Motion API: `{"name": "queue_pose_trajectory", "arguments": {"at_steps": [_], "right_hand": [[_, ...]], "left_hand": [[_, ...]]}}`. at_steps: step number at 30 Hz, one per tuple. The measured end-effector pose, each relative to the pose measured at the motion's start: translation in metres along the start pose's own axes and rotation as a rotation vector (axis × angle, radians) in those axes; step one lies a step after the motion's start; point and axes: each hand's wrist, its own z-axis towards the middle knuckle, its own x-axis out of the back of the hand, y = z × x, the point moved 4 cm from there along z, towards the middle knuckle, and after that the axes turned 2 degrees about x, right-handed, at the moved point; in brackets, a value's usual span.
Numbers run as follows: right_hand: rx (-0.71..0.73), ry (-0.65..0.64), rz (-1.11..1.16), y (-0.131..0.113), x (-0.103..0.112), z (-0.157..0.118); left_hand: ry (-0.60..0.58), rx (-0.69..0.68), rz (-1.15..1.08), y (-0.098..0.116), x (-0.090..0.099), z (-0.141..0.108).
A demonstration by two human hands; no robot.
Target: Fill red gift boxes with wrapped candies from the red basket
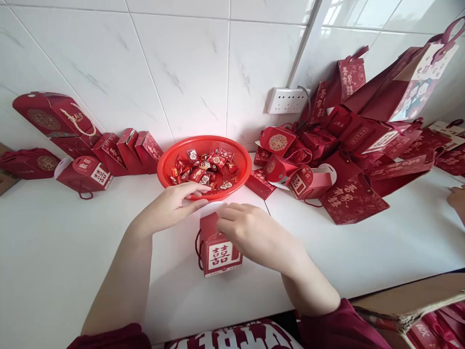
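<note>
A small red gift box with a white panel and a dark red cord handle stands on the white table. My right hand is over the top of this box, fingers curled down at its opening; what they hold, if anything, is hidden. Behind the box, a red plastic basket holds several wrapped candies. My left hand is at the basket's front rim, its fingers stretched out and apart from the thumb, with nothing seen between them.
Red boxes line the wall at the left. More boxes and bags are heaped at the right, below a power socket. An open carton is at lower right. Another person's hand shows at the right edge.
</note>
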Motion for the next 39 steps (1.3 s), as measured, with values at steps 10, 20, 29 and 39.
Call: {"name": "queue_pose_trajectory", "arguments": {"at_steps": [10, 20, 29, 39], "right_hand": [[0.086, 0.033, 0.018, -0.013, -0.004, 0.002], [0.047, -0.064, 0.248, -0.008, -0.025, 0.014], [0.025, -0.08, 0.155, -0.006, -0.038, 0.03], [-0.307, -0.264, -0.027, 0.013, -0.036, 0.015]], "left_hand": [[0.13, -0.131, 0.129, 0.033, 0.012, -0.027], [-0.35, -0.037, 0.066, 0.017, -0.012, -0.021], [-0.44, 0.161, 0.085, 0.005, -0.017, -0.024], [-0.432, 0.285, 0.09, 0.004, -0.003, -0.033]]}}
